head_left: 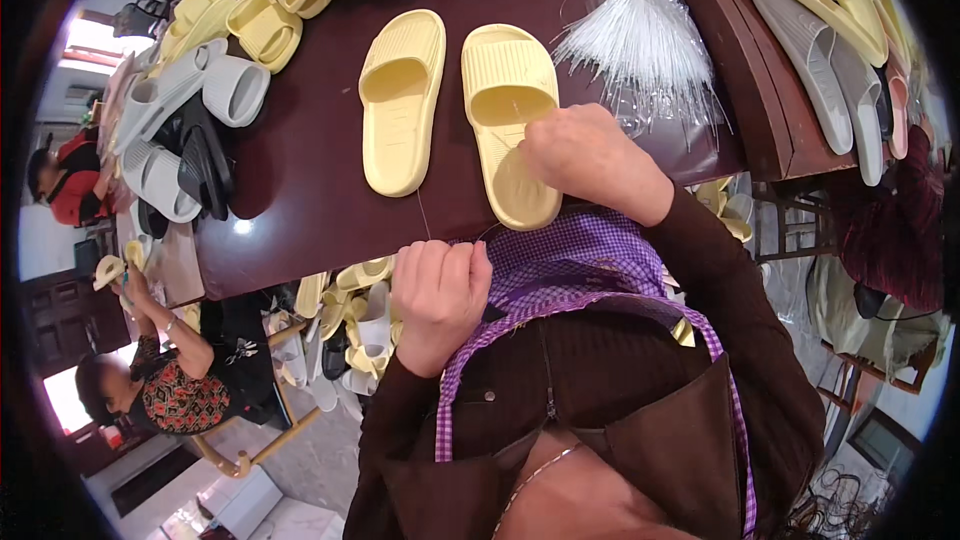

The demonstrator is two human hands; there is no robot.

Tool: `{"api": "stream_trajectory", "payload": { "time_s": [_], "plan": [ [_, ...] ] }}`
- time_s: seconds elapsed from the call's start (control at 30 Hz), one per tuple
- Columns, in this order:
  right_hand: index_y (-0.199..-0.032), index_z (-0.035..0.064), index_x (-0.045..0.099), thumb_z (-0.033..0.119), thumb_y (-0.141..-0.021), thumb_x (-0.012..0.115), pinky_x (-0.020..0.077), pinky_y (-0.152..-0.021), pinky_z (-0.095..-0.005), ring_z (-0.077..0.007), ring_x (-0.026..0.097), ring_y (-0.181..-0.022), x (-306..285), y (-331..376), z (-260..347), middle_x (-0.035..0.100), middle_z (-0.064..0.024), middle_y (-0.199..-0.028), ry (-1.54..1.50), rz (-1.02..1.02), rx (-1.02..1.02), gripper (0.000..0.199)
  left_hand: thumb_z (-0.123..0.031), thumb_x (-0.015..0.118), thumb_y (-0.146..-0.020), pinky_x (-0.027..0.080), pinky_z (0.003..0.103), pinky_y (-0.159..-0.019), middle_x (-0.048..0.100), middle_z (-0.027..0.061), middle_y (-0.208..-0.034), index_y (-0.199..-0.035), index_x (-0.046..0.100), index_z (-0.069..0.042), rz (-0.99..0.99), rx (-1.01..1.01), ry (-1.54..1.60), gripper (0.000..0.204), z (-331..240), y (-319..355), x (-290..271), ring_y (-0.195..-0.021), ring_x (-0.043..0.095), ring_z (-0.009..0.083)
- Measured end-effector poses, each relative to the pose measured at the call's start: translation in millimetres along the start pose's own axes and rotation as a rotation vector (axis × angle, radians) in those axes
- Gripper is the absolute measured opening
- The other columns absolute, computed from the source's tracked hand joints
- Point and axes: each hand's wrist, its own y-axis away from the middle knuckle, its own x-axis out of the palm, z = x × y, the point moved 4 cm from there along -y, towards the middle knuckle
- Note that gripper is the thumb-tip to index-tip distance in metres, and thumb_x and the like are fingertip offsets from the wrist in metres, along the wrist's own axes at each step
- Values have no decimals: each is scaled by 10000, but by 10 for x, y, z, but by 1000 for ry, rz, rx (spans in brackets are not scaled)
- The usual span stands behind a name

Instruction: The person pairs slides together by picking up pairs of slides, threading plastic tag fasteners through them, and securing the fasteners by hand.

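Observation:
Two pale yellow slide slippers lie side by side on the dark red table, toes pointing away from me. The left slipper (400,130) is touched by neither hand. Over the heel part of the right slipper (510,165) is my right hand (597,158), its fingers closed; what they pinch, if anything, is hidden. My left hand (440,292) is a closed fist at the table's near edge. A thin clear plastic strand (424,218) sticks out of it, and a bit of strand also shows on its right side.
A fanned bundle of clear plastic strands (650,35) in a plastic bag lies at the far right. Yellow, grey and black slippers (235,90) line the table's left side. More slippers (805,55) rest on a raised wooden ledge at right. A co-worker (180,385) sits at left.

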Motion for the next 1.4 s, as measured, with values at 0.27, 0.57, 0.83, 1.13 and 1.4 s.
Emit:
{"api": "stream_trajectory", "payload": {
  "time_s": [0.27, 0.57, 0.83, 1.13, 1.4],
  "plan": [
    [-673, 64, 663, 169, -755, 600, 505, -529, -386, -292, 641, -598, 69, -166, -107, 614, -130, -603, 113, -102, -91, 148, -22, 680, -705, 370, 382, -545, 413, 94, -633, -663, 465, -54, 49, 18, -18, 222, 5, -152, 270, -585, 466, 271],
    [-734, -3, 649, 225, -858, 570, 487, -563, -422, -355, 615, -634, -291, -140, -362, 602, -187, -649, -173, -233, 206, 271, -43, 646, -740, 388, 390, -558, 438, 110, -635, -645, 442, -45, 35, -38, -91, 225, 142, -410, 580, -605, 491, 278],
    [-804, -32, 661, 312, -834, 598, 499, -678, -431, -379, 625, -739, -117, -701, -960, 622, -218, -726, -125, -301, 355, 351, -83, 636, -763, 394, 365, -581, 439, 78, -661, -666, 456, -72, 40, 3, -125, 205, 208, -578, 715, -633, 493, 246],
    [-843, -17, 681, 289, -800, 625, 508, -731, -416, -367, 639, -790, 233, -1149, -1060, 659, -191, -780, -207, -221, 411, 313, -67, 626, -769, 410, 367, -613, 458, 86, -673, -700, 478, -61, 60, 88, 64, 164, 371, -620, 693, -657, 500, 257],
    [-911, 15, 690, 197, -801, 605, 504, -788, -409, -351, 642, -859, 184, -1192, -1039, 670, -190, -865, -393, -341, 335, 229, -49, 607, -785, 436, 392, -674, 504, 124, -735, -758, 513, -28, 87, 141, 191, 100, 845, -787, 615, -725, 529, 300]
  ]
}}
